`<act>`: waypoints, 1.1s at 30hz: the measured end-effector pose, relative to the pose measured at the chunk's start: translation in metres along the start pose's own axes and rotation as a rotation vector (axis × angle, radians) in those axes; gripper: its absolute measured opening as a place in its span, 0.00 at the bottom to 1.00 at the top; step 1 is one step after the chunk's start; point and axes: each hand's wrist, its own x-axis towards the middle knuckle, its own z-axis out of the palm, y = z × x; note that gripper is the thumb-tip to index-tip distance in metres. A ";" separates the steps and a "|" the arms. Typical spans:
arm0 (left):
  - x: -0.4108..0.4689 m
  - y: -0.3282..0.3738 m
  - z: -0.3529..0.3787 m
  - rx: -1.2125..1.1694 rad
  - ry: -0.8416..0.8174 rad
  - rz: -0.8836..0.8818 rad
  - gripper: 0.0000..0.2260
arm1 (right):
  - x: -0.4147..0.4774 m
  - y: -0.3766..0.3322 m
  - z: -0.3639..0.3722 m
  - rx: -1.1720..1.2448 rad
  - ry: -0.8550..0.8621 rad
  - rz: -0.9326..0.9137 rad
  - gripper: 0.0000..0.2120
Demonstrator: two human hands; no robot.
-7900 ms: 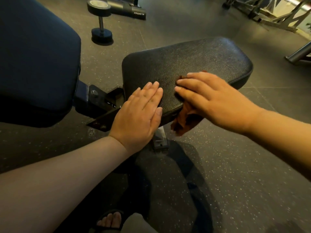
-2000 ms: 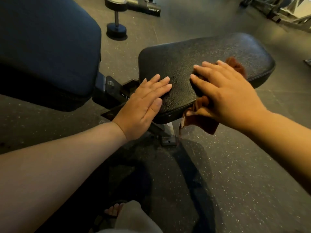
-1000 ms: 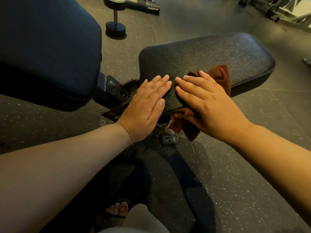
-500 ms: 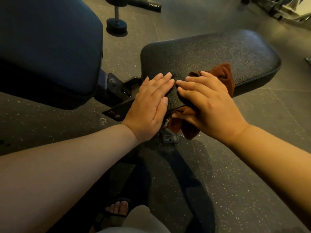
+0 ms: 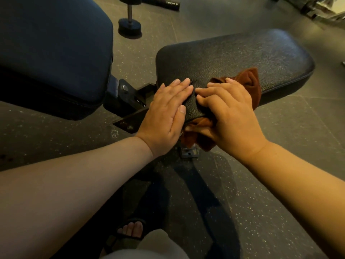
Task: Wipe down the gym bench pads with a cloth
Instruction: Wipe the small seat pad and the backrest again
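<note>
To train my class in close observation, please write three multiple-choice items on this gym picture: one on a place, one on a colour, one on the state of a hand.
1. Where is the brown cloth?
A) in a bucket
B) on the near edge of the black seat pad, under the right hand
C) over a shoulder

2. What colour is the large back pad at the left?
A) red
B) white
C) dark blue

3. How is the left hand?
A) flat on the seat pad, fingers straight
B) gripping the cloth
C) raised in the air

Answers: 1 B, the cloth shows beyond the right hand's fingers and hangs below the pad's edge; 2 C, its cover reads dark blue; 3 A, its palm and straight fingers lie on the pad.
</note>
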 end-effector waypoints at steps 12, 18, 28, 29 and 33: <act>0.001 0.003 -0.002 0.008 -0.021 -0.018 0.22 | -0.005 0.011 -0.009 0.028 -0.010 -0.010 0.22; 0.000 0.000 -0.004 0.002 -0.046 -0.015 0.22 | -0.002 -0.007 0.002 -0.084 0.043 0.017 0.29; -0.001 0.003 -0.001 -0.001 -0.016 -0.025 0.22 | -0.003 -0.003 0.002 -0.058 0.061 0.032 0.27; -0.001 0.002 -0.001 -0.007 -0.019 -0.025 0.22 | -0.002 -0.006 0.004 -0.086 0.064 0.056 0.30; 0.000 -0.005 -0.006 -0.005 -0.081 0.013 0.22 | -0.003 0.003 -0.002 -0.075 0.048 -0.086 0.23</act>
